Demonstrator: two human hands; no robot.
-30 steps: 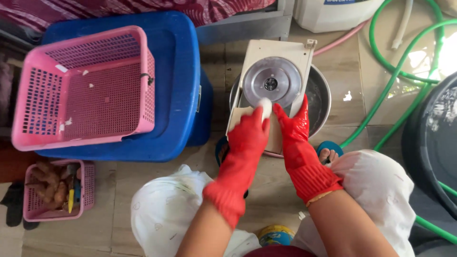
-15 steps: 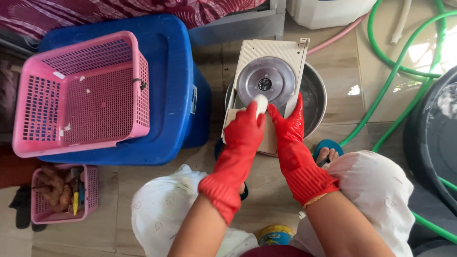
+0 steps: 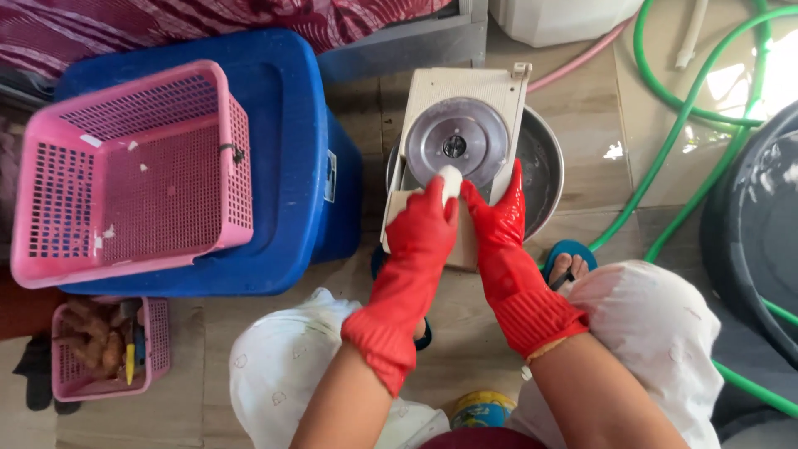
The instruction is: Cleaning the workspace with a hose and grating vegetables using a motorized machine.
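label: white sticker [image 3: 330, 176] on blue bin's [image 3: 291, 125] right side
left hand [image 3: 421, 229]: fingers clamped on pale white piece [image 3: 450, 180] — against slicer disc [image 3: 456, 143]
right hand [image 3: 497, 223]: fingers together, flat on slicer's lower edge

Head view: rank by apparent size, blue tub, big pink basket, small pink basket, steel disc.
1. blue tub
2. big pink basket, though it sits on top, nearer the camera
3–4. steel disc and small pink basket: look alike, unranked

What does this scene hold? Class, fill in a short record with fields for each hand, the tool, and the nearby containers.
Left hand: red glove, pressing a pale piece to the slicer
Right hand: red glove, steadying the slicer
Slicer: beige board, round metal blade, over a metal bowl
Containers: large pink basket on blue tub; small pink basket on floor
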